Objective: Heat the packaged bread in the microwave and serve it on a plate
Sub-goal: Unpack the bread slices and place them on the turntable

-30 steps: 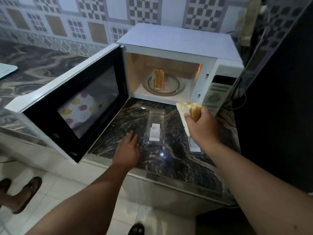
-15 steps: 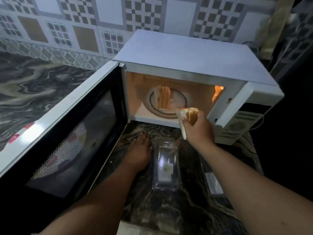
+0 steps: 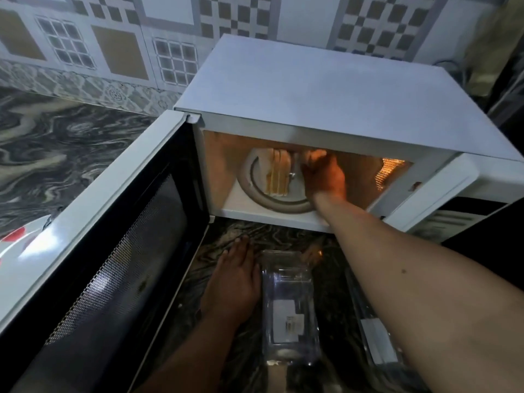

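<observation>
The white microwave (image 3: 326, 89) stands open, lit orange inside. On its turntable (image 3: 283, 204) stand several bread slices (image 3: 278, 177) on edge. My right hand (image 3: 323, 174) is inside the cavity, just right of those slices, fingers curled round another piece of bread at its top; the microwave's upper frame hides most of that piece. My left hand (image 3: 232, 279) rests flat on the dark marble counter below the opening. Beside it lies the empty clear plastic bread package (image 3: 287, 310). A plate (image 3: 19, 245) with red spots shows at the far left, behind the door.
The microwave door (image 3: 107, 268) swings out wide to the left and blocks that side. Its control panel (image 3: 453, 219) is at the right. A second clear wrapper (image 3: 380, 341) lies under my right forearm. A patterned tile wall runs behind.
My right hand has carried the bread slice from in front of the opening into the microwave, beside the slices on the turntable. My view moved closer. The left hand stayed on the counter.
</observation>
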